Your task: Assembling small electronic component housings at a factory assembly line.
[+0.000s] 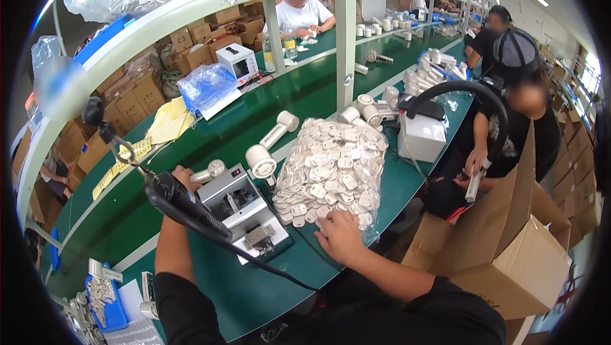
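Observation:
My left hand (184, 178) is at the far left corner of a small silver-and-black bench press (238, 202), closed round the near end of a white hair-dryer-shaped housing (209, 172). A black electric screwdriver (181, 200) hangs in front and partly hides that hand. My right hand (342, 238) rests at the near edge of a clear bag heaped with small white plastic plates (334, 167). Its fingers are curled, with one white plate (320, 223) at the fingertips. Two more white housings (261, 161) (279, 130) lie between the press and the heap.
An open cardboard box (509, 249) stands at my right, beside co-workers (515, 103) along the bench. A grey box (423, 136) and a black bent hose (471, 87) are beyond the heap. A shelf post (345, 39) rises ahead. A blue tray (113, 307) sits lower left.

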`<state>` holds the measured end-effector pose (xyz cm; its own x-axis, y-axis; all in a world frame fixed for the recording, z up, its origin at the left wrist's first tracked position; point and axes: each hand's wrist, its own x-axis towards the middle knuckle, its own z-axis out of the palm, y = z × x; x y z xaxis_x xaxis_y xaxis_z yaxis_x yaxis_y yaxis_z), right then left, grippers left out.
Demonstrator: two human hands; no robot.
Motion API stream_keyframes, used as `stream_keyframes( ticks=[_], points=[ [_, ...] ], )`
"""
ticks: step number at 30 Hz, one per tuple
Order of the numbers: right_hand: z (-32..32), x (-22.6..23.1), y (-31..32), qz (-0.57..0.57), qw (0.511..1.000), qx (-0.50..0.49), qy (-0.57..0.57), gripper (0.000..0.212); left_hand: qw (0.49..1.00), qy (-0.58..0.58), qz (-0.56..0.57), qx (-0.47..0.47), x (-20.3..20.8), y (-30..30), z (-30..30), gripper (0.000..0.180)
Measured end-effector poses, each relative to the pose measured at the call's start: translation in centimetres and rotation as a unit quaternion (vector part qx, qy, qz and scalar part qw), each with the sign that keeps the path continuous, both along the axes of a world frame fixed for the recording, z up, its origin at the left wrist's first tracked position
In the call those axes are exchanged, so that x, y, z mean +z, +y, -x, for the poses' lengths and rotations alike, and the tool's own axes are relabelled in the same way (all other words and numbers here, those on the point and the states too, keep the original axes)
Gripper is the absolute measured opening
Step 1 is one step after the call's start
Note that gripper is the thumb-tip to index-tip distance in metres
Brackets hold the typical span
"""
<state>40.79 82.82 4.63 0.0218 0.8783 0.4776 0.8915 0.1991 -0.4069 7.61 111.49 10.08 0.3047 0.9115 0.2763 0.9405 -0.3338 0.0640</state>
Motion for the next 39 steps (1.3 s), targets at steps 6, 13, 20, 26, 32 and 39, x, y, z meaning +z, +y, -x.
stream_keyframes(
  ticks=[6,13,20,26,32,39],
  points=[
    [-1.2,-1.6,1.1,-0.067,0.997,0.015,0.033,0.015,0.952,-0.169,-0.234,-0.100,3.5,-6.1,4.6,0.037],
    [-1.4,-1.9,1.6,-0.008,0.876,-0.020,0.481,0.017,0.698,-0.670,-0.174,-0.184,4.2,-18.2,8.5,0.027],
    [1.5,4.9,0.6,0.136,0.656,0.217,0.710,0.019,0.720,-0.674,-0.033,-0.161,1.6,-30.2,-4.0,0.041],
    [6.4,8.7,2.0,0.259,0.738,0.422,0.458,0.012,0.766,-0.606,0.179,-0.122,0.8,-31.7,-9.3,0.073],
    [8.4,9.5,1.0,0.245,0.828,0.382,0.327,0.009,0.832,-0.513,0.115,-0.177,0.4,-31.5,-9.2,0.089],
    [8.3,9.9,1.0,0.188,0.789,0.364,0.457,0.015,0.738,-0.622,0.138,-0.223,-1.9,-31.6,-8.9,0.050]
  ],
)
